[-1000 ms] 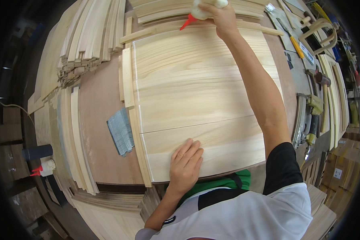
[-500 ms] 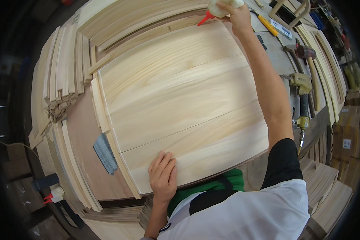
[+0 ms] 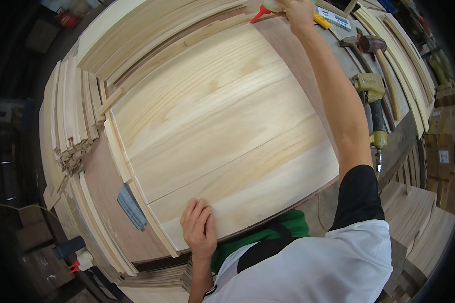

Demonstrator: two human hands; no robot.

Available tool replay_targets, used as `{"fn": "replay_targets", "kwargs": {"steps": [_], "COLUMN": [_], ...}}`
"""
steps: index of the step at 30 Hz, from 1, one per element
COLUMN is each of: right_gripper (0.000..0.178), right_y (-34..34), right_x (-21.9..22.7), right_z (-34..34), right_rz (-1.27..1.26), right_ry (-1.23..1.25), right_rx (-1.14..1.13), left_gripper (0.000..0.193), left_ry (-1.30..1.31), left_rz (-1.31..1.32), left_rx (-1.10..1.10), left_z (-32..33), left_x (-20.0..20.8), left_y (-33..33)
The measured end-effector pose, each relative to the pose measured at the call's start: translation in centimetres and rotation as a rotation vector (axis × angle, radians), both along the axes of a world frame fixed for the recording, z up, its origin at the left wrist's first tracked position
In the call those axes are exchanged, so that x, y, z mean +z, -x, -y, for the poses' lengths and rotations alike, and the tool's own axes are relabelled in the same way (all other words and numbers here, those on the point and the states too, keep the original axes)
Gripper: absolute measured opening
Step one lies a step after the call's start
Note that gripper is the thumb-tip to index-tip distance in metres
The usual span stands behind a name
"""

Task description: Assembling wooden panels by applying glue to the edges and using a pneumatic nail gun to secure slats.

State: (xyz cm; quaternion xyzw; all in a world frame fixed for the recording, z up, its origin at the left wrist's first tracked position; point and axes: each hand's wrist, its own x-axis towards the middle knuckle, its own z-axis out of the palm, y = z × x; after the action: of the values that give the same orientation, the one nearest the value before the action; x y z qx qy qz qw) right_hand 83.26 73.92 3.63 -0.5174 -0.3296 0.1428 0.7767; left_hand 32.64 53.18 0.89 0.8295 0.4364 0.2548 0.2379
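A broad pale wooden panel (image 3: 222, 121), made of several boards, lies flat before me. My left hand (image 3: 199, 228) rests on its near left corner, fingers stretched out and holding nothing. At the far edge my right hand (image 3: 299, 14) grips a whitish glue bottle (image 3: 274, 5) with a red nozzle; the frame's top edge cuts part of it off. The nozzle tip points down at the panel's far right corner. A thin white line of glue runs along the panel's left edge, beside a narrow wooden strip (image 3: 149, 214).
Stacked wooden slats (image 3: 68, 108) stand at the left, longer boards (image 3: 156, 35) at the back. A bundle of grey staples (image 3: 131, 207) lies left of the panel. On the right are a mallet (image 3: 373, 44), a nail gun (image 3: 370, 87) and a yellow-handled knife (image 3: 321, 20). A second glue bottle (image 3: 84, 260) stands lower left.
The view has shifted, so the bench sits differently in frame. The nozzle stays near the panel's far edge, now at its right corner. My left hand keeps its place on the panel.
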Motion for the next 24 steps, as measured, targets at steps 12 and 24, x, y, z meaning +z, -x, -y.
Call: {"fn": "replay_targets", "kwargs": {"steps": [12, 24], "right_gripper": [0.034, 0.024], "right_y": [2.0, 4.4], "right_x": [0.5, 2.2], "right_z": [5.4, 13.1], "right_rz": [0.058, 0.117], "right_ry": [0.038, 0.315], "right_rx": [-0.118, -0.073], "left_gripper": [0.019, 0.018], "left_ry": [-0.011, -0.078], "left_rz": [0.03, 0.059], "left_rx": [-0.017, -0.033], "left_z": [0.2, 0.3], "left_x": [-0.2, -0.9], "left_y": [0.2, 0.4]}}
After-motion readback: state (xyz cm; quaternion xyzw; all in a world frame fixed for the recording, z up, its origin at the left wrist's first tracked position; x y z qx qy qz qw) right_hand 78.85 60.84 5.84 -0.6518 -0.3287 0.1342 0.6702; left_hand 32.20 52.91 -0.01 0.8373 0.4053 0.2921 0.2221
